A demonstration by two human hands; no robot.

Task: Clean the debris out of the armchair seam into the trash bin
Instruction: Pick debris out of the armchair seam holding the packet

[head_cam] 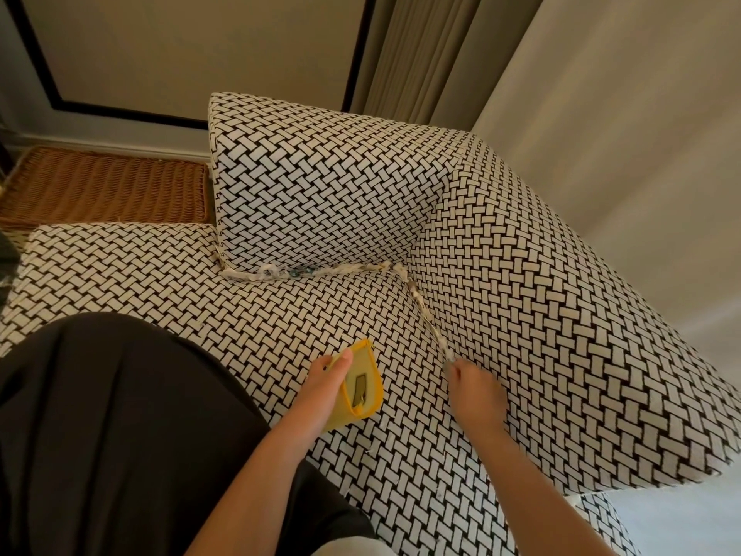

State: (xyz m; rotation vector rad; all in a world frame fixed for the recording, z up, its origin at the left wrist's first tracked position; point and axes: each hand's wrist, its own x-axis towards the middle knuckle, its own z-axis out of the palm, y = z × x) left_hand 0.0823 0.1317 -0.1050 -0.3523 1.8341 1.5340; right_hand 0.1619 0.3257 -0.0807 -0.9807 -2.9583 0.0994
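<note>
The armchair (521, 298) is covered in black-and-white woven-pattern fabric. Pale scraps of debris (280, 272) fill the seam under the back cushion, and more debris runs down the side seam (427, 315) toward me. My left hand (324, 383) grips a small yellow trash bin (361, 385) by its rim, tilted over the seat with a little debris inside. My right hand (473, 389) is at the near end of the side seam, fingertips pinching a scrap of debris there.
A brown wicker basket (104, 190) sits on the floor left of the chair. A wall panel and curtains stand behind. Dark clothing (120, 427) covers my lap at lower left. Pale floor shows at the right.
</note>
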